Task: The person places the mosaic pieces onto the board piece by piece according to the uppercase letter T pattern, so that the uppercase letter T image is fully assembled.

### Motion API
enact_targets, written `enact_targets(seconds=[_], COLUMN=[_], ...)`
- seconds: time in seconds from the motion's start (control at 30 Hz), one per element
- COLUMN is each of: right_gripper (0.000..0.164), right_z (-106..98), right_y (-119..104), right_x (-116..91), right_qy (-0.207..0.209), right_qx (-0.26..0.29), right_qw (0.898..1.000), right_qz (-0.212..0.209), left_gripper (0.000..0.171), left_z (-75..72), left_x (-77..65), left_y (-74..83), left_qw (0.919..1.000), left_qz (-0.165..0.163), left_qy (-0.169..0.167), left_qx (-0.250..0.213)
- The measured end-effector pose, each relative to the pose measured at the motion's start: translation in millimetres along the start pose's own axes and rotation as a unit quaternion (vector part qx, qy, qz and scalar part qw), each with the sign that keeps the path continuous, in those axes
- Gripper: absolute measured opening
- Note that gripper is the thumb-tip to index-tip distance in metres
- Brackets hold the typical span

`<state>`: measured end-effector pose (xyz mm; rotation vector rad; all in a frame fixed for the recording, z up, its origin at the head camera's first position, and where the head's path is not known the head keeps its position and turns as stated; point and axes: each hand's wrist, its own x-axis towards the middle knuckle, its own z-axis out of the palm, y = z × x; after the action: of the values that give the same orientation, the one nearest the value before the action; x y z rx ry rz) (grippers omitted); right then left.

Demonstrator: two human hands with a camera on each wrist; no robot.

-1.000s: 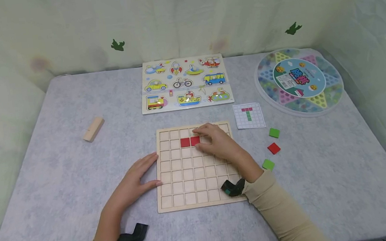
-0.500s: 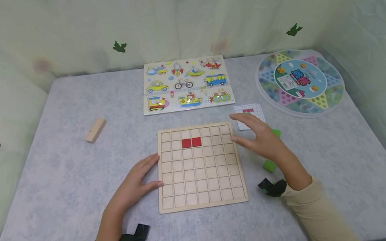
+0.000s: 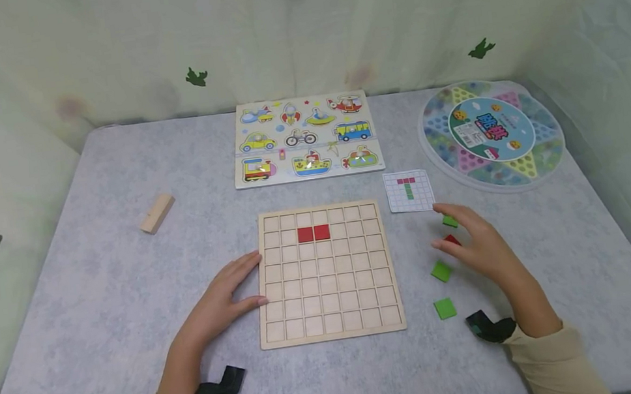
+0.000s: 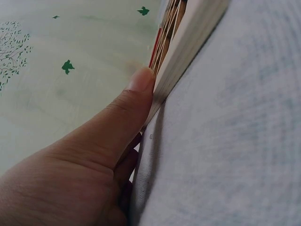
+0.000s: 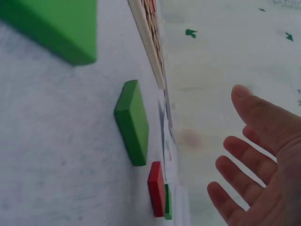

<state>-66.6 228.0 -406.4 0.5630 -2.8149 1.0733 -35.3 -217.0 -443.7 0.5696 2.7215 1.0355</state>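
Note:
A wooden grid board (image 3: 329,287) lies on the table, with two red square tiles (image 3: 313,233) side by side in its second row from the top. My left hand (image 3: 216,304) touches the board's left edge with thumb and fingertips, fingers fairly straight. In the left wrist view the thumb (image 4: 141,84) lies against the board's side. My right hand (image 3: 481,245) hovers right of the board, thumb and fingers spread, holding nothing. It partly covers a loose red tile (image 3: 451,241) and a green tile (image 3: 450,222). Two more green tiles, one nearer (image 3: 445,308) and one beyond it (image 3: 441,271), lie closer to me.
A small pattern card (image 3: 411,202) with a red and green T lies beyond the board's right corner. Behind are a vehicle puzzle board (image 3: 309,148) and a round Chinese checkers set (image 3: 490,129). A wooden block (image 3: 157,213) lies at the left.
My right hand has left the red tiles on the board and moved right, over the loose tiles, uncovering the card. My left hand has stayed at the board's edge.

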Motion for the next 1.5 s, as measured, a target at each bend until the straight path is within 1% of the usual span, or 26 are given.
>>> enact_targets(seconds=[0.2,0.43,0.57,0.7,0.83,0.97,1.03,1.2,1.4,1.5], right_gripper=[0.062,0.057,0.057,0.054,0.049,0.044,0.042,0.038,0.031,0.030], right_z=[2.4,7.1,8.0,7.5,6.6,5.6,5.2,5.2,5.0,4.8], right_y=[13.6,26.9,31.3,34.6,37.5,39.2,39.6,38.2,31.5,27.9], right_x=[-11.0,-21.3,-26.1,-29.5,-31.8,-33.0,-33.4,-33.1,-30.5,-28.3], right_qy=[-0.015,-0.024,-0.028,-0.033,-0.038,-0.034,-0.030,-0.029,-0.042,-0.043], right_qx=[0.016,0.009,0.015,0.025,0.024,0.027,0.029,0.015,-0.005,-0.010], right_qw=[1.000,0.999,0.998,0.998,0.999,0.999,0.999,0.999,0.996,0.995], right_qz=[0.010,0.033,0.048,0.046,0.029,0.014,0.014,0.039,0.076,0.085], left_gripper=[0.077,0.077,0.078,0.078,0.079,0.078,0.078,0.078,0.078,0.078], left_z=[-0.4,0.8,1.4,1.4,1.0,1.0,1.1,1.0,0.8,0.7], left_x=[0.3,1.0,1.1,0.8,0.3,0.4,0.6,0.8,0.1,0.0], left_y=[0.9,0.6,0.7,1.0,1.0,0.8,0.5,0.5,0.3,0.5], left_qw=[1.0000,0.9999,0.9999,1.0000,1.0000,1.0000,1.0000,1.0000,1.0000,1.0000], left_qz=[-0.006,0.009,0.010,0.005,0.002,0.002,0.002,0.001,0.002,0.004], left_qy=[-0.005,0.004,0.005,0.000,-0.004,-0.004,-0.005,-0.005,-0.001,0.003], left_qx=[-0.003,-0.006,-0.005,-0.005,-0.005,-0.006,-0.006,-0.004,-0.002,-0.002])
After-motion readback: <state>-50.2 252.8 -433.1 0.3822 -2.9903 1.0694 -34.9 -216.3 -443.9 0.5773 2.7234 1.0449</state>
